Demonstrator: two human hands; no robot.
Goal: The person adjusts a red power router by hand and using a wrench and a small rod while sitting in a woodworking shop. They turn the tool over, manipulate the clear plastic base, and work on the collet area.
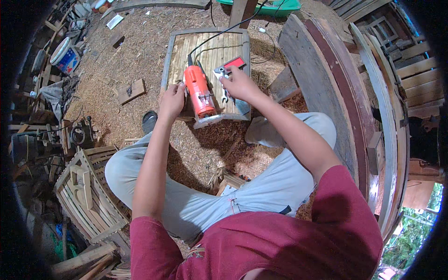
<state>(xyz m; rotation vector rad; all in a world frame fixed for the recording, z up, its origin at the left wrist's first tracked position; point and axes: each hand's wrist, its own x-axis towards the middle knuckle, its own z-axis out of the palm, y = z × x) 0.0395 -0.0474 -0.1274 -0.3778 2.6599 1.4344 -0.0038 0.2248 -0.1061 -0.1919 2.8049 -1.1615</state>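
An orange trim router [198, 88] with a clear base lies on a slatted wooden panel [179, 44], its black cord running away to the upper right. Close against the router's left side is my left hand [172, 100], its fingers curled; what they hold, if anything, is hidden. To the router's right, my right hand [238, 84] pinches a silver spanner [225, 97], whose open end shows below the fingers. A red and dark rectangular thing [234, 62] lies just beyond that hand.
Wood shavings cover the ground [140, 70]. A long plank [322, 88] and more boards stand along my right. A wooden block [131, 91] lies at left, beyond it a white bucket [65, 56]. A slatted wooden piece [88, 196] sits beside my left knee. A green tub [275, 6] stands far off.
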